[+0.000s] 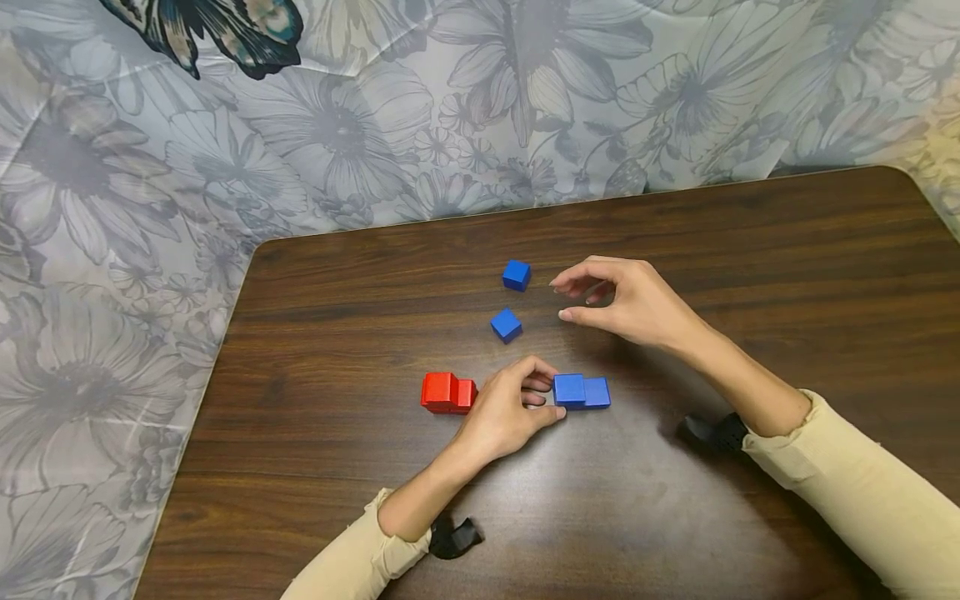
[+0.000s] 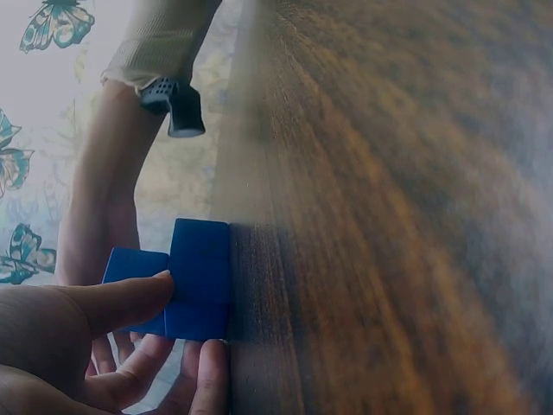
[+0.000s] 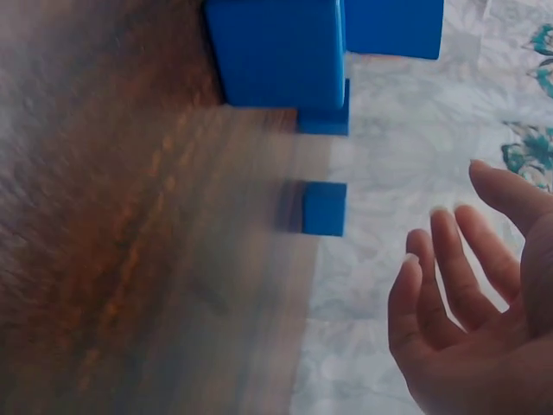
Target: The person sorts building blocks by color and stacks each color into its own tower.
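My left hand (image 1: 498,412) pinches the upper blue block (image 1: 568,390) of a small stack, thumb at its front side and fingers at its back. In the left wrist view the thumb lies across this upper block (image 2: 136,265), with fingers below it. Under it are lower blue blocks (image 1: 597,392), one sticking out to the right. My right hand (image 1: 637,304) hovers over the table, holding nothing, its fingers loosely bent and apart from the thumb. To its left lie two loose blue cubes, a farther one (image 1: 516,275) and a nearer one (image 1: 506,325).
Left of my left hand stands a stepped group of red blocks (image 1: 438,392), taller on its left side. The brown wooden table (image 1: 337,333) ends at a back edge against a flowered cloth (image 1: 337,133).
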`<move>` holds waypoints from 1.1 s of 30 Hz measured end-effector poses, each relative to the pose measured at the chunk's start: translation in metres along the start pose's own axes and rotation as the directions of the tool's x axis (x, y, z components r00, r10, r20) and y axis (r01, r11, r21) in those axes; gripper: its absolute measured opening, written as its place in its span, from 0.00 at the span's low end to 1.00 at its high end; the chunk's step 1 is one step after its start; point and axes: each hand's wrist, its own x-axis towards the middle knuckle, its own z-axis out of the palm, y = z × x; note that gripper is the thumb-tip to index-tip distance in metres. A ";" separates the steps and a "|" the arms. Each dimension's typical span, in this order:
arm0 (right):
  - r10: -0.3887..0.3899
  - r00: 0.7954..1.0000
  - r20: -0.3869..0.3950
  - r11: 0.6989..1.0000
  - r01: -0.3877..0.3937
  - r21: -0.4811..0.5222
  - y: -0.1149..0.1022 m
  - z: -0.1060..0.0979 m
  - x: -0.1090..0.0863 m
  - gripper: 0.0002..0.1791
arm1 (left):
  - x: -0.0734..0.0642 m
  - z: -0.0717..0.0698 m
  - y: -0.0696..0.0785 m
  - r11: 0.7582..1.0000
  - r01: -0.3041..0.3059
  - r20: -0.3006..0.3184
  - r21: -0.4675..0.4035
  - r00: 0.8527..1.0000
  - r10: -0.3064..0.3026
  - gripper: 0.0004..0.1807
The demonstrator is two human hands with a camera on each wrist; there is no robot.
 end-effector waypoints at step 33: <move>0.133 0.989 0.061 0.991 -0.133 -0.015 0.035 0.007 0.061 0.20 | 0.001 0.000 -0.002 1.000 0.011 0.001 -0.005 1.000 -0.011 0.19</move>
